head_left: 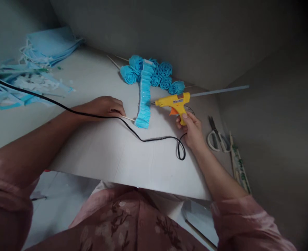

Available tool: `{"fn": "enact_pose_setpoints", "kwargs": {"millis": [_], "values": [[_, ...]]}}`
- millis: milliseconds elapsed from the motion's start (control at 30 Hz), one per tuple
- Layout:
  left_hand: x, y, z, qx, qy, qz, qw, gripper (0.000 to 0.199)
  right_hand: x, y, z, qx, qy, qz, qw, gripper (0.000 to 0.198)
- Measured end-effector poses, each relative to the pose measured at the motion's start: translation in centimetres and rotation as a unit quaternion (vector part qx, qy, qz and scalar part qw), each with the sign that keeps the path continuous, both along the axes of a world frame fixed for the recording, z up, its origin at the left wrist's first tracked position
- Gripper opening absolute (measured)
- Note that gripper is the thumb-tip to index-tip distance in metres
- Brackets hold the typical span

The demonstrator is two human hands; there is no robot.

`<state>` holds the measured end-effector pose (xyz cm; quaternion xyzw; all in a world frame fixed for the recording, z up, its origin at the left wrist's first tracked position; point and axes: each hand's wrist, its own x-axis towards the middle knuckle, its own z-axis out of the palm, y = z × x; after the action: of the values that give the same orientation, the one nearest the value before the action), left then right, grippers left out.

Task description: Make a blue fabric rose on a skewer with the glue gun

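"Head view: what lies closest in?"

"A pink floral top [122,216], then the edge of a pale bench [112,150]. Over to the right sit a patterned bundle [239,164], too dim to make out, and white-handled scissors [216,131]."

"Anything in the way?"

"A black cord [156,139]. It crosses the left forearm close to the left hand [107,106], trails over the bench and loops beside the right hand [192,129]."

"And each grip?"

"Left grip: pinched on a thin stick [128,118], whose other end meets the near end of a crimped blue strip [144,97]. Whether they're joined, I can't tell. Right grip: wrapped round the handle of a yellow glue gun [172,101], nozzle pointing at the strip's right edge. Touching or just beside it, I can't say."

"Where does the strip lie?"

"Mid-bench, stretching away from us. Its far end overlaps a cluster of blue flowers [165,69] and hides some of them. A pale glue stick [219,92] juts from the gun's back, off to the right."

"Farthest out?"

"Flower stems [113,62] poke leftward. On the left, blue and white scraps [25,85] lie strewn, and beyond them a stack of blue face masks [52,42] near the wall [143,31]."
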<state>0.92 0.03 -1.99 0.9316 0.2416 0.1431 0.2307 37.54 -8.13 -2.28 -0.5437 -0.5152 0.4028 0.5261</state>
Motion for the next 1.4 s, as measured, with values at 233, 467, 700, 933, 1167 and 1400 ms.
{"fn": "enact_pose_setpoints", "kwargs": {"millis": [233,467,700,933,1167,1400], "values": [[-0.2,0.3,0.1,0.001,0.02,0.006,1.0,0.045,-0.8,1.3,0.8,-0.041,0.01,0.029,0.999,0.04],[-0.3,0.5,-0.4,0.0,0.008,0.003,1.0,0.038,-1.6,1.4,0.0,-0.007,0.033,-0.001,0.999,0.041],[-0.2,0.1,-0.3,-0.001,-0.004,0.011,1.0,0.039,-0.9,0.7,-0.4,0.001,0.02,0.013,1.0,0.033],[-0.1,-0.2,0.2,-0.004,-0.007,0.017,1.0,0.046,-1.1,0.6,-0.5,0.014,-0.047,0.023,0.999,0.036],[-0.1,-0.2,0.3,-0.021,-0.019,0.012,1.0,0.048,-1.3,0.7,-0.6,0.015,-0.081,0.0,0.997,0.037],[-0.3,0.0,0.0,-0.02,-0.021,0.007,1.0,0.044,-1.1,0.7,-0.9,0.031,-0.041,-0.006,0.999,0.037]]}}
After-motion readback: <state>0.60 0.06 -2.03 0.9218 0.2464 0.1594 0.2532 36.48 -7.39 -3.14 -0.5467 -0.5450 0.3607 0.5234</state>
